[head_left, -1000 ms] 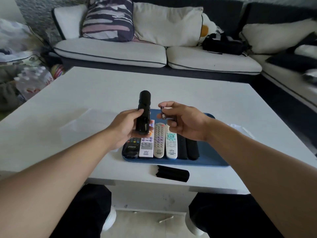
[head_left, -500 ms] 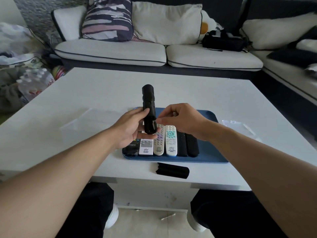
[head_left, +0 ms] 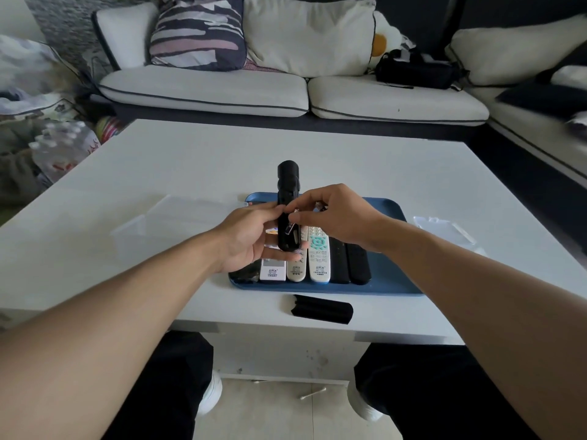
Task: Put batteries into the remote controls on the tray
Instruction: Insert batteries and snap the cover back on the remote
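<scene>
Nearest the viewer, a black cover (head_left: 322, 309) lies on the white table (head_left: 413, 173) just in front of the blue tray (head_left: 390, 271). On the tray a row of remotes lies side by side: a dark one at the left, largely hidden, a white remote (head_left: 272, 272), a grey remote (head_left: 297, 269), a teal-buttoned remote (head_left: 318, 258) and two black remotes (head_left: 349, 262). Above the row, the left hand (head_left: 251, 239) grips a black remote (head_left: 287, 198) held nearly upright, fingers curled round its lower body. The right hand (head_left: 333, 217) pinches a battery (head_left: 293, 222) between thumb and forefinger at the remote's open compartment, with a second battery (head_left: 319, 205) held farther back among its fingers. A clear box (head_left: 165, 223) sits left of the tray, clear packaging (head_left: 444, 228) right. Beyond the table stands a sofa (head_left: 286, 93) with cushions.
</scene>
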Demonstrator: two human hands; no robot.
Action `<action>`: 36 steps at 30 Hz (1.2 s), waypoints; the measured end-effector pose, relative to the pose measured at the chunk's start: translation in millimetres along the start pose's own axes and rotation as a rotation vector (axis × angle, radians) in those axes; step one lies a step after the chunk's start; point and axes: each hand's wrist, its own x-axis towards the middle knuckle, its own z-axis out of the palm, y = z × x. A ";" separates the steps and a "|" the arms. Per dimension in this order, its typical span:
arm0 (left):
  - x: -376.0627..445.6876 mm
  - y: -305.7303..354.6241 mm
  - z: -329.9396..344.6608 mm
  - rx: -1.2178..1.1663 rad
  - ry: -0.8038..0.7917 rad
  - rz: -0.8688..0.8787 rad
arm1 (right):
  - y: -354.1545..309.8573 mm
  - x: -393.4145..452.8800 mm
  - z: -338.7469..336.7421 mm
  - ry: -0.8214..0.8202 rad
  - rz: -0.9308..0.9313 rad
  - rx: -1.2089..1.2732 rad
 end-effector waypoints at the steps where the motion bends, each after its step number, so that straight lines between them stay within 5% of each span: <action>1: 0.1 -0.8 -0.3 -0.018 0.000 -0.005 | 0.7 0.2 0.9 0.007 -0.003 0.004; 22: -1.4 -3.1 3.2 -0.047 -0.048 0.002 | 5.0 5.5 2.8 0.030 0.085 -0.060; 31: -2.3 1.3 1.3 -0.121 0.020 0.019 | 14.0 6.2 -16.2 -0.023 0.318 0.241; 36: 0.5 1.7 0.9 -0.131 0.080 0.066 | 17.9 6.0 -21.5 -0.040 0.272 0.337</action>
